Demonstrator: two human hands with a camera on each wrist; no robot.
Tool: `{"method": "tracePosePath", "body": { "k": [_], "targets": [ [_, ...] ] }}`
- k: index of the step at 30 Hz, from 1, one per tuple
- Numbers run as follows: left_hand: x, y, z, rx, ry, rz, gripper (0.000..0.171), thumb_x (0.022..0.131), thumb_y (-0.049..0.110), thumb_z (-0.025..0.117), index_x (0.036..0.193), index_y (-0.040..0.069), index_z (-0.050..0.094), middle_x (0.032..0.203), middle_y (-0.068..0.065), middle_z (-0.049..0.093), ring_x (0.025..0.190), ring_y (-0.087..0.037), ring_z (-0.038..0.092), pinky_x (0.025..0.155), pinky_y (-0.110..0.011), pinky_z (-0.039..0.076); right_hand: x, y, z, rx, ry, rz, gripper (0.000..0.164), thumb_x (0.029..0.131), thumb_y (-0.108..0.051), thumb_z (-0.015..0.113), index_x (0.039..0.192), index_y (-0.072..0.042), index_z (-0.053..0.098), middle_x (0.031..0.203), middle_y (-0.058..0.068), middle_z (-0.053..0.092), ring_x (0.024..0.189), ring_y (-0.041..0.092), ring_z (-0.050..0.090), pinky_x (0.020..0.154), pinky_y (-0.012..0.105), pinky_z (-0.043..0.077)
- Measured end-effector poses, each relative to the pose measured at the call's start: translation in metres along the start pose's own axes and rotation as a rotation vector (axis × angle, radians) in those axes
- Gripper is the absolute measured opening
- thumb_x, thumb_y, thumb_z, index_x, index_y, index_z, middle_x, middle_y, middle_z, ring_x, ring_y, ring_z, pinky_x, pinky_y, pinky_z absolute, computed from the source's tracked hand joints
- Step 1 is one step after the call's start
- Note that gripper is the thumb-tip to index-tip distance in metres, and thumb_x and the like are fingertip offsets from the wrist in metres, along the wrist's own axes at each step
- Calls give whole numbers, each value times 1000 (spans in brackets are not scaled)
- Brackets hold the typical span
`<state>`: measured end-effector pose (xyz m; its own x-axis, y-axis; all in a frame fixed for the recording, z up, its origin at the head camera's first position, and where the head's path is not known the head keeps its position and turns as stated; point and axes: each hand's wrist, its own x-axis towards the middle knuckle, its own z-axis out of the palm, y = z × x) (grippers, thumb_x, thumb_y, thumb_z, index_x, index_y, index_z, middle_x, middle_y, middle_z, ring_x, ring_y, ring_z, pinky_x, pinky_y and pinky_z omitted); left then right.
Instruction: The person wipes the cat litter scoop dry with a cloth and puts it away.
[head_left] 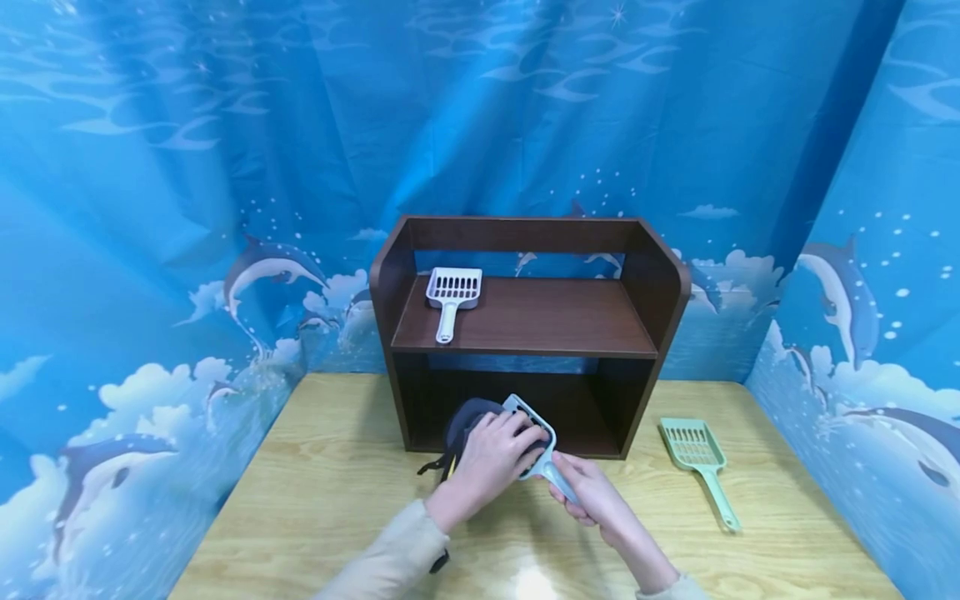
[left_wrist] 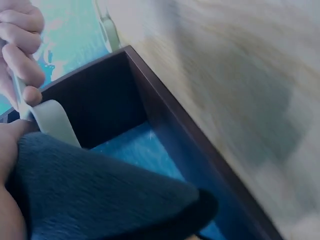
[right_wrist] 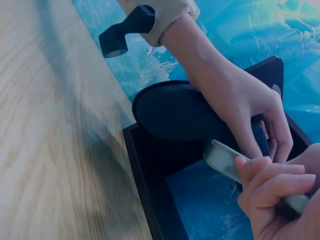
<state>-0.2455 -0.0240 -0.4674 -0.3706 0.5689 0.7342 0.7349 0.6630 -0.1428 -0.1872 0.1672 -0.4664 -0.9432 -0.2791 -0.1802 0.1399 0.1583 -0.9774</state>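
Left hand (head_left: pixel 497 452) curled near curled right hand (head_left: pixel 592 493).

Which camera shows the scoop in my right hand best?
The head view: the pale blue scoop shows its handle and much of its rim, though the left hand covers part. Both wrist views show just part of its side and bits of handle around the right hand.

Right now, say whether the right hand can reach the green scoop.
Probably yes: only bare table shows between the right hand and the green scoop, though that hand grips the pale blue scoop.
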Motion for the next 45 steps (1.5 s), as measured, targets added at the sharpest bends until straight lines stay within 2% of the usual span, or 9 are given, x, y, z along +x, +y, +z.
{"method": "tracePosePath", "body": {
  "k": [3, 6, 11, 19, 27, 33, 38, 45],
  "targets": [
    [1, -6, 0, 90, 19, 36, 17, 85, 33, 80, 100, 28, 73, 95, 8, 65, 85, -12, 63, 68, -27, 46, -1, 0, 1, -11, -10, -9, 51, 110, -39, 39, 123, 6, 59, 68, -4, 52, 43, 4, 30, 40, 17, 23],
    [3, -14, -1, 137, 19, 10, 18, 84, 31, 82, 98, 26, 73, 95, 6, 64, 84, -15, 62, 67, -28, 47, -1, 0, 1, -15, -23, -15, 51, 110, -37, 37, 122, 7, 60, 68, -4, 51, 43, 3, 30, 40, 17, 23],
    [5, -23, -6, 130, 11, -29, 19, 83, 28, 83, 98, 22, 73, 94, 2, 64, 81, -17, 61, 65, -30, 47, -3, -2, 0, -18, -28, -24, 50, 111, -34, 35, 122, 9, 60, 67, -4, 51, 43, 2, 31, 39, 17, 23],
    [4, -36, -14, 91, 56, -106, 16, 85, 24, 83, 97, 18, 74, 90, 1, 62, 77, -18, 61, 63, -32, 49, -7, -1, -3, -21, -23, -19, 50, 111, -35, 37, 115, 8, 62, 66, -4, 50, 42, 1, 30, 39, 17, 22],
    [4, -33, -17, 100, -19, -62, 12, 87, 25, 81, 96, 18, 75, 88, 1, 60, 76, -15, 60, 61, -28, 47, -6, -2, -8, -15, -13, -25, 50, 110, -36, 39, 114, 7, 64, 67, -4, 52, 42, 2, 29, 39, 17, 23],
    [-3, -30, -23, 129, -46, -16, 16, 84, 26, 84, 93, 18, 74, 86, 1, 59, 72, -13, 59, 58, -26, 46, -6, -5, -21, -2, 29, -34, 49, 110, -35, 41, 115, 7, 65, 68, -2, 52, 41, 2, 29, 39, 17, 21],
    [-1, -31, -27, 122, -71, -39, 17, 85, 25, 84, 97, 17, 75, 87, 1, 58, 73, -13, 59, 59, -25, 47, -6, -6, -24, -5, 33, -41, 52, 110, -37, 42, 119, 9, 63, 68, -1, 53, 41, 3, 30, 39, 17, 22],
    [13, -33, -25, 119, -43, -91, 14, 87, 22, 82, 98, 14, 76, 87, -1, 59, 75, -15, 60, 61, -28, 48, -4, -2, -9, -47, 0, -53, 51, 110, -38, 40, 114, 7, 64, 67, -2, 52, 41, 3, 30, 38, 18, 23]
  ]
}}
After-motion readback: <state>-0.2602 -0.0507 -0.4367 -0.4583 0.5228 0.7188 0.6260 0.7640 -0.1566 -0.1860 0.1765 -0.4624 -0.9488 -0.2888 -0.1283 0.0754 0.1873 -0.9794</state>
